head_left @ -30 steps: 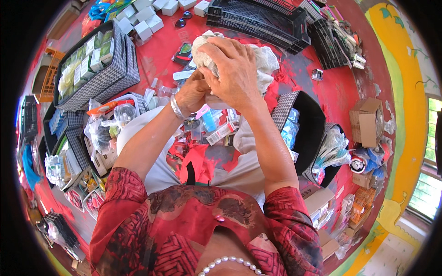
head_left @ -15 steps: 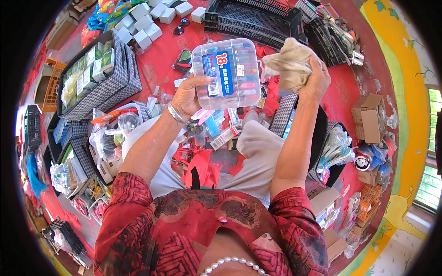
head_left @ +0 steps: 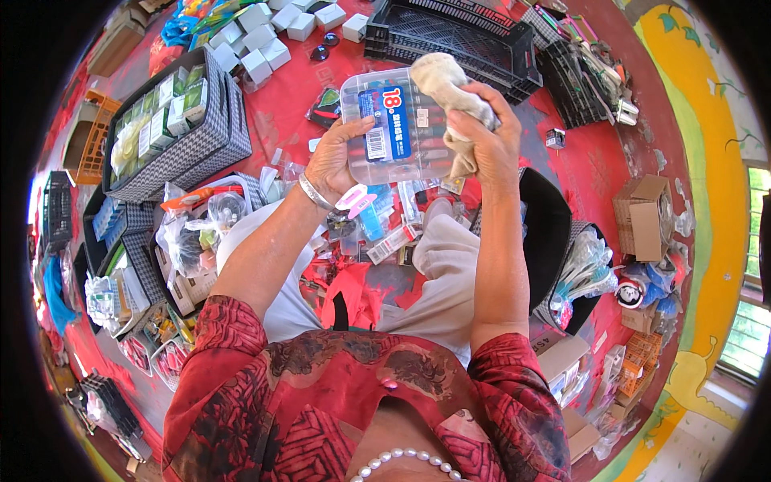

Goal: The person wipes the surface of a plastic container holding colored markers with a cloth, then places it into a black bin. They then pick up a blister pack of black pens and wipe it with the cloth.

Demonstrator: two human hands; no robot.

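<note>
- Reading clock directions from the middle of the view, a checked bin (head_left: pixel 210 157) full of small packets stood at ten o'clock, and white boxes (head_left: pixel 259 38) lay loosely grouped at eleven.
- The left hand (head_left: pixel 331 157), at eleven and nearer the middle, had barely shifted over the last half second. Its grip was closed on the left edge of the box, thumb flat on the front and fingers hidden behind.
- The clear plastic box (head_left: pixel 387 136), with its blue label, was held up at twelve, face toward the wearer and tilted slightly. It looked shut, with pens dimly visible inside.
- A black crate (head_left: pixel 434 28) stood beyond it, between twelve and one.
- The cloth (head_left: pixel 450 92) had changed most: half a second earlier it hung apart, to the right of the box; now it lay over the right end and upper right corner. Cloth and box seemed to be in contact again, the left hand apparently steadying.
- The right hand (head_left: pixel 494 136), between one and two, gripped the bunched cloth between thumb and curled fingers. Whether any fingertip touched the box itself could not be told.
- A black bin (head_left: pixel 550 233) stood at three.
</note>
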